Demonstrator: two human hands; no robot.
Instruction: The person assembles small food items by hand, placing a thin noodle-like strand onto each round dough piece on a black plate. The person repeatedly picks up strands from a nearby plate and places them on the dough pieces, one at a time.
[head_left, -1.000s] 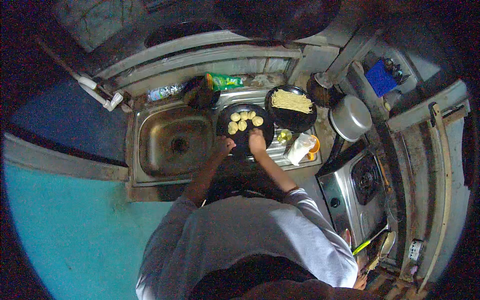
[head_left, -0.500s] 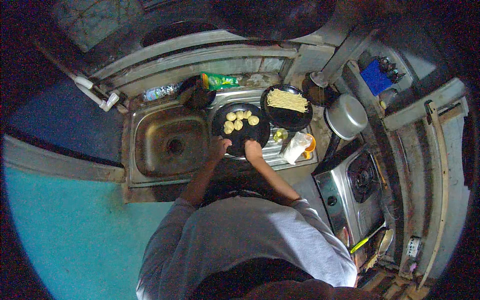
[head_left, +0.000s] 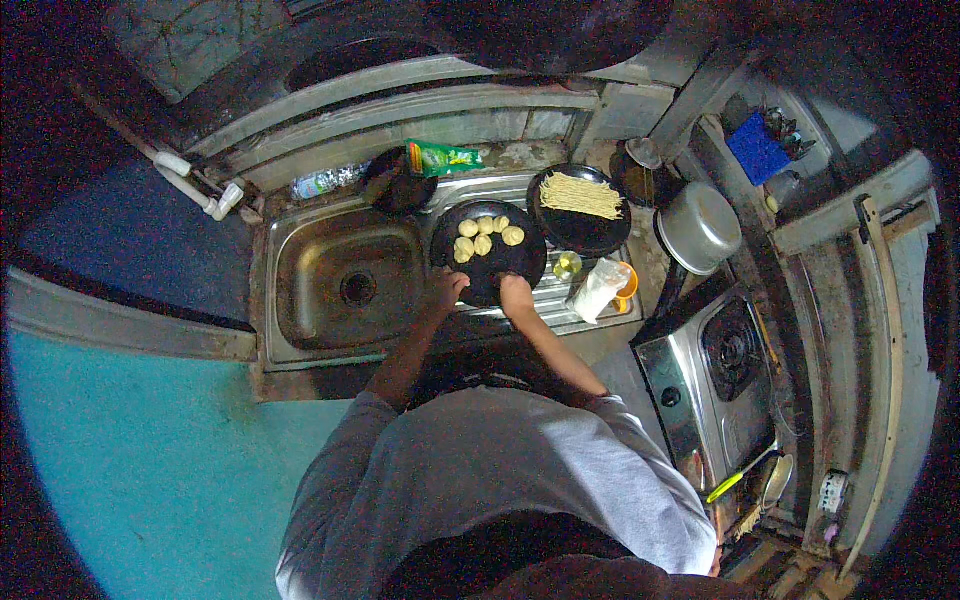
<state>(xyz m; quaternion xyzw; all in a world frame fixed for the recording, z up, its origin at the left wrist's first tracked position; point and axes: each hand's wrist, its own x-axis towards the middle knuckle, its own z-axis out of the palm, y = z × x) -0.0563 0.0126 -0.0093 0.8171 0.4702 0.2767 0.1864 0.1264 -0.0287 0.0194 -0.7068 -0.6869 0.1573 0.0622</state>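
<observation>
A round black plate (head_left: 478,275) rests on the sink's drainboard with several pale dough balls (head_left: 484,243) grouped on its far half. My left hand (head_left: 449,288), fingers curled, is at the plate's near left rim. My right hand (head_left: 516,295) is closed like a fist over the near right part of the plate. What either hand holds, if anything, is hidden by the fingers. Behind and to the right, a second black plate (head_left: 575,236) carries a flat bundle of pale noodle-like strips (head_left: 581,196).
Left is the steel sink basin (head_left: 320,315). Right of the plates stand a small glass (head_left: 567,264), a white plastic bag (head_left: 600,288), an orange cup (head_left: 627,284), a metal pot (head_left: 700,232) and a gas stove (head_left: 690,395). A green packet (head_left: 443,158) and clear bottle (head_left: 328,182) lie behind.
The whole view has shifted slightly. Both hands stay by the plate's near side, and the dough balls keep their places.
</observation>
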